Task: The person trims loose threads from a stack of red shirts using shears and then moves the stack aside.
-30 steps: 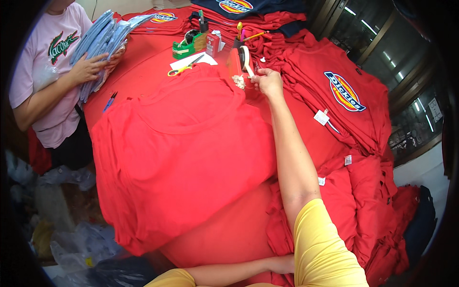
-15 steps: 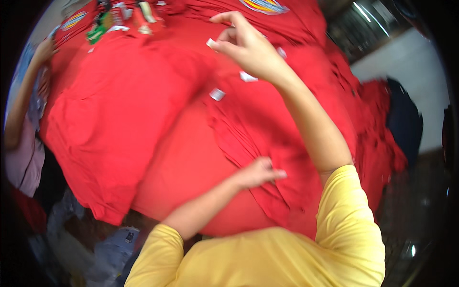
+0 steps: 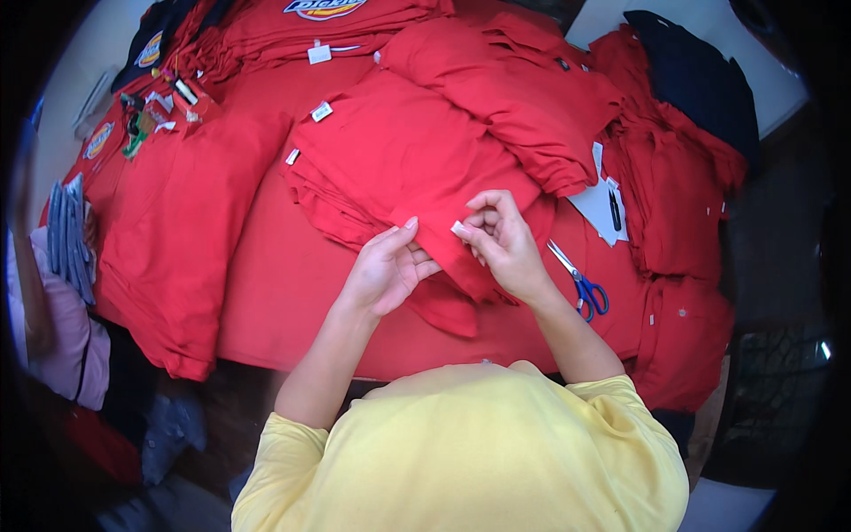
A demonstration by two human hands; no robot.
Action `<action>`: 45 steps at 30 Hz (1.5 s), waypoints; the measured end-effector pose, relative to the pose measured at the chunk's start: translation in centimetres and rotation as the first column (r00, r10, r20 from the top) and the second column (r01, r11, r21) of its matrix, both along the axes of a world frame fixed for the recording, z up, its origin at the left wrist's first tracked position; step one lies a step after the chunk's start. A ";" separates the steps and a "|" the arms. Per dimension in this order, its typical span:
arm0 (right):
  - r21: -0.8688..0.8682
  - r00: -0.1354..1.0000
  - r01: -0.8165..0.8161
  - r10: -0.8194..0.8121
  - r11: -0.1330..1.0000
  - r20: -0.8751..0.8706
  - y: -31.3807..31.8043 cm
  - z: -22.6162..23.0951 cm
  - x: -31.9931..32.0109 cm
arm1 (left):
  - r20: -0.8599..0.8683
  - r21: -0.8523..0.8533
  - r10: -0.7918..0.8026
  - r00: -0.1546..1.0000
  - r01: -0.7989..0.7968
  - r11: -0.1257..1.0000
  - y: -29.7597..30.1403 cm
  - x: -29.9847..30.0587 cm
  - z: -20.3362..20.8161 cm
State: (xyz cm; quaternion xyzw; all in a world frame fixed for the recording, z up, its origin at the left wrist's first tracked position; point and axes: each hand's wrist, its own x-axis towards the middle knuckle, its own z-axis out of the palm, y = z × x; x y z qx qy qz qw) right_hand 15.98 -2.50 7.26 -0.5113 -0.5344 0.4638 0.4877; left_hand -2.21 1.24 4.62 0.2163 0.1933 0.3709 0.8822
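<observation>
Between the fingertips of my right hand [image 3: 505, 244] is a small white tag [image 3: 460, 230]. My left hand [image 3: 386, 270] faces it, palm turned inward, thumb and fingers apart with nothing in them. Both hands are over the near corner of a stack of red shirts [image 3: 417, 160]. White labels, one of them a label [image 3: 321, 112] at the stack's far left corner, stick out from the cloth. Whether my left fingers touch the shirts, I cannot tell.
Blue-handled scissors [image 3: 582, 288] lie right of my right hand. Black thread snips [image 3: 614, 209] rest on white paper [image 3: 594, 208]. More red garments [image 3: 191, 248] cover the table's left side. Dark clothing [image 3: 696, 84] is piled far right. Another person's arm [image 3: 31, 293] shows at left.
My right hand has come back toward me from the far side, still pinching the small white tag. My left hand has turned and moved beside it. The view has shifted too.
</observation>
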 end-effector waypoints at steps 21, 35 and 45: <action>0.153 0.936 -0.123 0.063 0.980 0.346 -1.4 -3.3 1.5 | -0.154 0.195 0.231 0.961 -0.199 0.960 -0.3 2.3 -2.6; 0.069 0.738 -0.351 0.230 0.934 0.634 -3.8 -4.8 5.9 | -0.550 0.754 0.790 -0.271 0.245 0.610 24.5 -9.2 -7.3; 0.148 0.831 -0.228 0.271 0.962 -0.486 2.9 0.2 13.5 | -0.333 0.565 0.608 0.721 -0.363 0.741 29.0 -9.4 5.8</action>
